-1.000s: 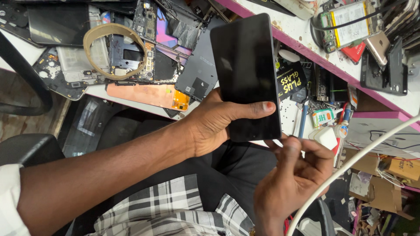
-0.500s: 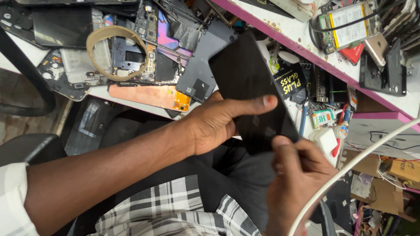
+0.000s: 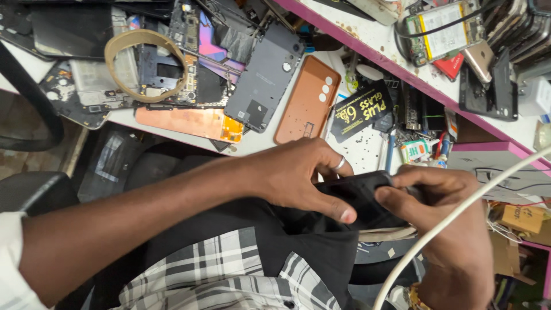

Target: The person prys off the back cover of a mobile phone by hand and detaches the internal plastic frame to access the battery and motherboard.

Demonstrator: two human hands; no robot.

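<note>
While both hands pinch it low over the lap, near the table edge, the black phone [image 3: 361, 198] looks thin, stiff, slick, glass-fragile; left hand [image 3: 298, 181] and right hand [image 3: 442, 212] clamp its edges, safest hold.

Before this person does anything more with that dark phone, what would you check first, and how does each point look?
1. Both hands on the dark phone: ok. The left hand grips it from one side and the right hand from the other.
2. Left thumb laid across the phone's face: ok.
3. Phone held over the lap, off the bench: ok, though nothing is under it.
4. White cable clear of the hands: not ok, it crosses in front of the right hand.
5. Glass sound or cracked: cannot tell, the surface is dark and partly covered.
6. Room on the bench to set it down: not ok, the orange back cover, the grey back cover and other parts crowd it.
</note>
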